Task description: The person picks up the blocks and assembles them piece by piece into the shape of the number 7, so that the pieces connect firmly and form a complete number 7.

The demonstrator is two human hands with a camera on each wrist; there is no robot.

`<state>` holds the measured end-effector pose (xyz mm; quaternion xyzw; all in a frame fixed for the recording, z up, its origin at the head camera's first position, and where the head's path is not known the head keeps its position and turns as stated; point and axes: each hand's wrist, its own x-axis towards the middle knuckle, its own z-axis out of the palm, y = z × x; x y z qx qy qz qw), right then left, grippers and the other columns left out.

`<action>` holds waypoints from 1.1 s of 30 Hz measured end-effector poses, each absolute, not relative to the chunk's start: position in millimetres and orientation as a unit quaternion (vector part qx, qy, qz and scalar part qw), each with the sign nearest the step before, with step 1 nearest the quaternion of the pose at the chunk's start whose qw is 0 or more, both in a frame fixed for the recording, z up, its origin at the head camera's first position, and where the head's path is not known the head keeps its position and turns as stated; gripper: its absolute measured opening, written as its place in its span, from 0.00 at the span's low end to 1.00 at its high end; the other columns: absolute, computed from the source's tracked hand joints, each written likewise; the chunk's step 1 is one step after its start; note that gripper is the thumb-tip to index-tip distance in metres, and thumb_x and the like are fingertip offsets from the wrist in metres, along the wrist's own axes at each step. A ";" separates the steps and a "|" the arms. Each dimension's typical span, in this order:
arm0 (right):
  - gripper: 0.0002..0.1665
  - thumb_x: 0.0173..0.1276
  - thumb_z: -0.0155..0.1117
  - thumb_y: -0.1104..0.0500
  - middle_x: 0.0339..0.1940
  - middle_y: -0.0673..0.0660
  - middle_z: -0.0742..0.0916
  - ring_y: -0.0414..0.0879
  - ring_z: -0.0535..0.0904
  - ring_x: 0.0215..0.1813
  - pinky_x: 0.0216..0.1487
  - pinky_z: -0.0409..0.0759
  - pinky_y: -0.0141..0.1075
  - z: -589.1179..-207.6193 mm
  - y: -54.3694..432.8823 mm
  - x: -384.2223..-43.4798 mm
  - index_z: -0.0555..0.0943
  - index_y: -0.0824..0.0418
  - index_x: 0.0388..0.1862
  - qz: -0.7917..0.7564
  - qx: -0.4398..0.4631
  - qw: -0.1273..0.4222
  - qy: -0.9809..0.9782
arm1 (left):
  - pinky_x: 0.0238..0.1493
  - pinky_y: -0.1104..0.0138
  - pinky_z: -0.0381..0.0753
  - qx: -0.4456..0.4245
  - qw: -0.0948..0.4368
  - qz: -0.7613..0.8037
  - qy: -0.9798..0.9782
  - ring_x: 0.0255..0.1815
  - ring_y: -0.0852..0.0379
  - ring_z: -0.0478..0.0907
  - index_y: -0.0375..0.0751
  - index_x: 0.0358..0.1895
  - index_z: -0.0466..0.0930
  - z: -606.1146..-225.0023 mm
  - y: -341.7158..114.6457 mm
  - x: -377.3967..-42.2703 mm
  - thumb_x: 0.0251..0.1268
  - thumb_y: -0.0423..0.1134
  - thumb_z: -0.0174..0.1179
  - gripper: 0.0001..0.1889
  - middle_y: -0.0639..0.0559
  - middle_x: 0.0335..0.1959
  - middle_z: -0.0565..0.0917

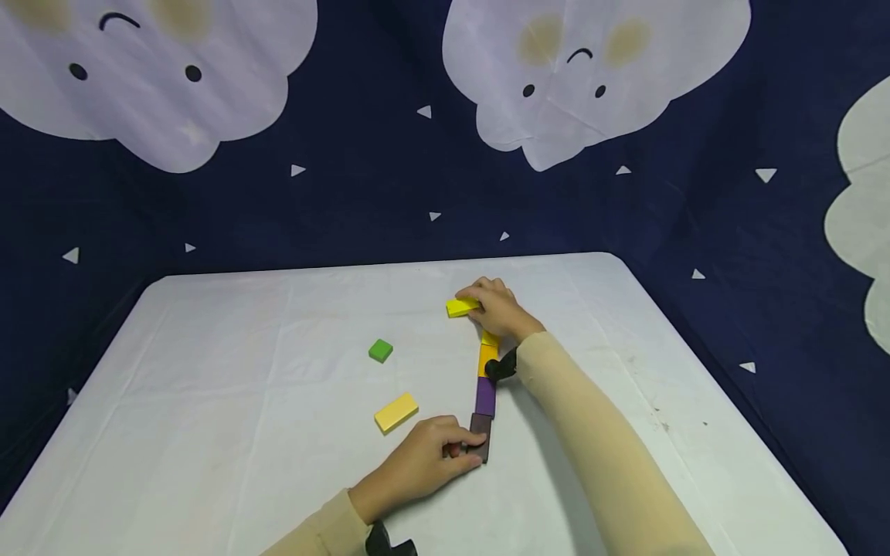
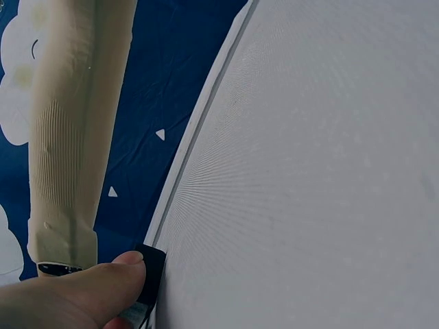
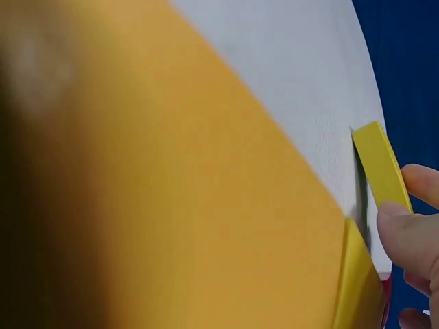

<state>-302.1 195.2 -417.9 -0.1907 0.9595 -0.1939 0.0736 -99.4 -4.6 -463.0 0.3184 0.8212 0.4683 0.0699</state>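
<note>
A row of blocks runs away from me on the white table: a dark brown block (image 1: 480, 436) nearest, then a purple block (image 1: 485, 397), an orange block (image 1: 488, 360) and a yellow block (image 1: 490, 338). My left hand (image 1: 420, 455) pinches the dark brown block between thumb and fingers; its dark end (image 2: 153, 277) shows in the left wrist view. At the far end my right hand (image 1: 502, 310) grips another yellow block (image 1: 460, 307), which lies crosswise to the row. In the right wrist view this yellow block (image 3: 381, 164) sits between thumb and fingers, and the orange block (image 3: 206, 178) looms blurred up close.
Left of the row lie a small green block (image 1: 380, 350) and a pale yellow block (image 1: 396, 412), apart from each other. The white table (image 1: 208, 386) ends at a dark blue cloth (image 1: 361, 208) printed with clouds and triangles. My right forearm crosses the table's right side.
</note>
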 end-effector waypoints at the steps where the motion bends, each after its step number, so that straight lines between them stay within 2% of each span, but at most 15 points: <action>1: 0.23 0.75 0.58 0.59 0.64 0.51 0.75 0.51 0.65 0.61 0.65 0.62 0.46 -418.1 196.1 -303.5 0.76 0.45 0.67 -0.190 -0.188 0.070 0.961 | 0.28 0.78 0.70 0.318 0.071 0.469 0.821 0.26 0.72 0.67 0.51 0.51 0.88 -462.8 -4.5 -99.4 0.61 0.43 0.70 0.14 0.65 0.24 0.73; 9: 0.24 0.75 0.58 0.60 0.64 0.53 0.75 0.54 0.63 0.67 0.71 0.59 0.50 -415.4 199.4 -307.2 0.74 0.46 0.67 -0.183 -0.162 0.069 0.967 | 0.28 0.78 0.70 0.315 0.078 0.468 0.822 0.26 0.73 0.67 0.50 0.51 0.88 -461.2 -4.5 -99.4 0.62 0.43 0.69 0.14 0.65 0.25 0.73; 23: 0.24 0.75 0.57 0.58 0.67 0.54 0.75 0.55 0.63 0.69 0.71 0.59 0.51 -416.5 199.9 -307.8 0.73 0.47 0.68 -0.171 -0.147 0.087 0.970 | 0.28 0.78 0.70 0.313 0.080 0.463 0.826 0.26 0.72 0.67 0.50 0.51 0.88 -462.3 -5.9 -99.2 0.61 0.43 0.69 0.14 0.65 0.24 0.73; 33: 0.25 0.71 0.64 0.53 0.66 0.52 0.77 0.54 0.62 0.69 0.72 0.57 0.52 -416.4 207.2 -306.0 0.75 0.45 0.66 -0.203 -0.166 0.067 0.963 | 0.27 0.78 0.69 0.312 0.087 0.462 0.826 0.26 0.72 0.67 0.51 0.51 0.88 -460.6 -6.0 -98.6 0.62 0.43 0.69 0.14 0.65 0.24 0.73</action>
